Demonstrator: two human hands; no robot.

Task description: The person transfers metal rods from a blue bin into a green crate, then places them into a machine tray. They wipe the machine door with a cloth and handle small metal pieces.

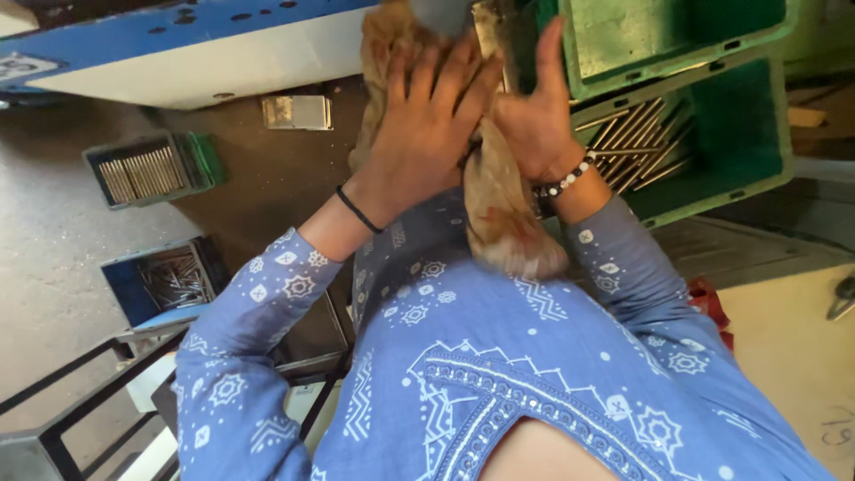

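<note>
Both hands up in front of the chest, pressed together on an orange-brown cloth (499, 200).

Left hand (427, 125): palm flat on the cloth, fingers spread and pointing away from the body, thin black band at the wrist. Arm bent at the elbow, blue patterned sleeve pushed up the forearm.

Right hand (534, 120): on the far side of the cloth, palm facing the left hand, thumb raised, bead bracelet (565, 181) at the wrist. Cloth sits sandwiched between the two palms; its lower end hangs loose down against the chest.

Hard to read: the cloth's upper part is blurred and runs out of frame at the top, along with a grey object there I can't identify. Right hand's fingers are mostly covered by the left hand.

Around: green crate (744, 134) of metal rods just beyond the right hand, a grey tray (147, 169) and a blue tray (165, 281) of rods on the floor to the left.
</note>
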